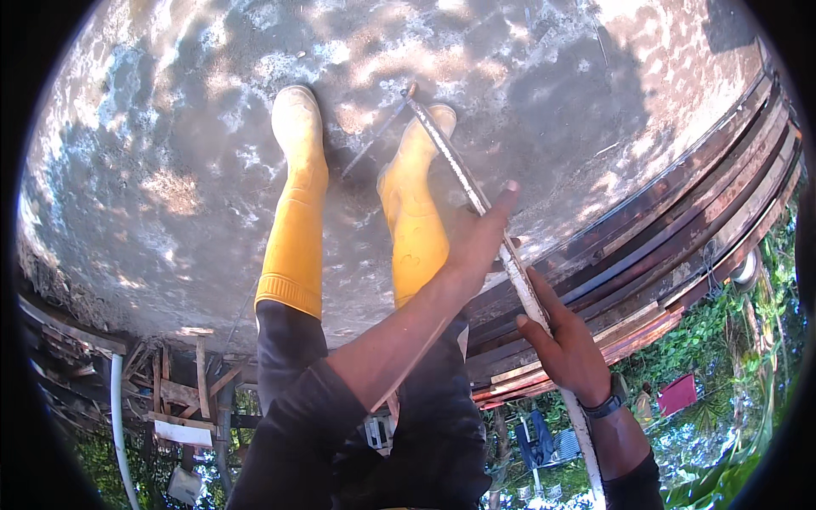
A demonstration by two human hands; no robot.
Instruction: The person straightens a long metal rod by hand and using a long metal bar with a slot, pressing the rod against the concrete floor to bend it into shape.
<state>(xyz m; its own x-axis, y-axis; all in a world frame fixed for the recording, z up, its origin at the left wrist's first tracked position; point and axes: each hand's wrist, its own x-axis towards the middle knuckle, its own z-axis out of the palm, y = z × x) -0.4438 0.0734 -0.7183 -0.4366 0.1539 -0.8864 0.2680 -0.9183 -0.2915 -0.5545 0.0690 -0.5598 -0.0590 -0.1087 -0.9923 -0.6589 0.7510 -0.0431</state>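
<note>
A long pole (518, 285) with worn white paint slants from the lower right up toward my right boot. At its far end a thin dark bar or blade (374, 143) sticks out sideways, low over the ground; I cannot make out its exact kind. My left hand (481, 242) is closed round the middle of the pole, thumb lying along it. Nearer to me, my right hand (565, 344), with a dark watch (610, 398) on the wrist, grips the same pole. Most of the left fingers are hidden behind the hand and pole.
I stand in yellow rubber boots (293, 212) on rough grey ground (204, 144) dappled with sunlight. Stacked long planks (680, 221) run along the right side. Wooden scraps and framing (183, 382) lie at the lower left. Green plants (646, 331) grow beyond the planks.
</note>
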